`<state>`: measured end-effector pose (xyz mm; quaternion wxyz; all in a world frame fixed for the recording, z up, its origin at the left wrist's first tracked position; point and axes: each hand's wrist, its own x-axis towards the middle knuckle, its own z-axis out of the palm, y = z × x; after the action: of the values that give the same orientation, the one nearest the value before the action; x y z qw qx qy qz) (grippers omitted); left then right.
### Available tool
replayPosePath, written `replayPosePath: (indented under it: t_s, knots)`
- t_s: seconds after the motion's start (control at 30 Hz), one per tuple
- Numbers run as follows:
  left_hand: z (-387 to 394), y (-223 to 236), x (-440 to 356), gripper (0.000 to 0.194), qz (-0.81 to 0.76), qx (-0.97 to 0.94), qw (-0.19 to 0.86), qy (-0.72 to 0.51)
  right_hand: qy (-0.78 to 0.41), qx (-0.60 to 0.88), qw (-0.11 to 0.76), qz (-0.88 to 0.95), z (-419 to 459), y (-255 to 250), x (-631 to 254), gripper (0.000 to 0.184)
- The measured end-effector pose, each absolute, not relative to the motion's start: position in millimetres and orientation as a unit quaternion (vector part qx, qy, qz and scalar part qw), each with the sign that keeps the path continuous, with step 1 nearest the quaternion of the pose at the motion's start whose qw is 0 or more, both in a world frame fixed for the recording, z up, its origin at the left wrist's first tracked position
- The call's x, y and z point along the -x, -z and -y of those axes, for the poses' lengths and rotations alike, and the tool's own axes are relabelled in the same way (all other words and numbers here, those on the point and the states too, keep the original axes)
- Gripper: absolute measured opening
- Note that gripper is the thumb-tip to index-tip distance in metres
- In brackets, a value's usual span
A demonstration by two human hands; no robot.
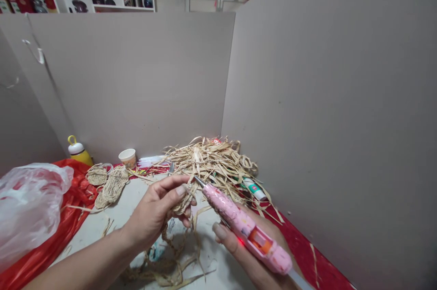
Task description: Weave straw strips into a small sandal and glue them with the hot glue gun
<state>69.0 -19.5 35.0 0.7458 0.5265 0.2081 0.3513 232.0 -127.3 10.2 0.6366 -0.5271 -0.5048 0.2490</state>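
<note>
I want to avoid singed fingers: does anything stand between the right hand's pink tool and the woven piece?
Nothing visible blocks the way from the pink tool in the right hand to the woven piece in the left hand. The left index finger lies close beside the metal tip, though.

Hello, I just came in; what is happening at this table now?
The left hand pinches a small woven straw piece. The right hand holds a pink tool, its metal tip right by that piece. Behind them lies a heap of dry straw strips; more woven pieces rest to the left, near a paper cup.
</note>
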Motion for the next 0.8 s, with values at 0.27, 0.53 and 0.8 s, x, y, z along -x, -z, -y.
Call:
replayPosePath:
  t_s: [0.27,0.53,0.8]
  knots:
    - [20.5,-33.7,-71.3,0.029,-0.206,-0.529,0.742,-0.356,-0.23,0.542,0.607,0.534,126.8,-7.7,-234.2,0.011]
    - [18.0,-29.4,-69.7,0.025,-0.204,-0.546,0.729,-0.358,-0.22,0.542,0.607,0.538,127.0,-10.7,-232.7,0.01]
    - [18.6,-31.8,-68.6,0.028,-0.214,-0.552,0.722,-0.359,-0.185,0.574,0.602,0.524,128.2,-8.1,-227.0,0.022]
